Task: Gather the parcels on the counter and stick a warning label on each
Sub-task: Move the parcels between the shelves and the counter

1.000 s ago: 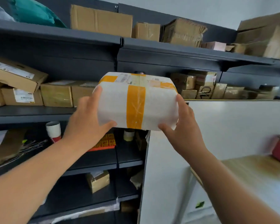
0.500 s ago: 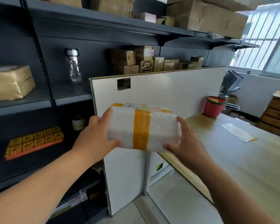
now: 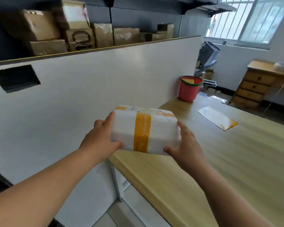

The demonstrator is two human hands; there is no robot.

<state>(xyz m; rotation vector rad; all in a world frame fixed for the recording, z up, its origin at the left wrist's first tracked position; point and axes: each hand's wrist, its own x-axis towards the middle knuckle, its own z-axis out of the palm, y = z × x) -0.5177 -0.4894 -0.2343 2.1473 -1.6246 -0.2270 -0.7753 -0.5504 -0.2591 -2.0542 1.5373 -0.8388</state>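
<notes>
The left hand and right hand hold the white parcel by its two ends, fingers curled on it, just over the worktop edge. It seems light and soft-wrapped — the ends give the surest hold.

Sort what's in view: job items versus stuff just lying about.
Job: white parcel with orange tape, gripped by left hand and right hand; counter; flat sheet on it, possibly labels.
Lying about: red bucket; cardboard boxes shelved behind the partition; drawer chest.
</notes>
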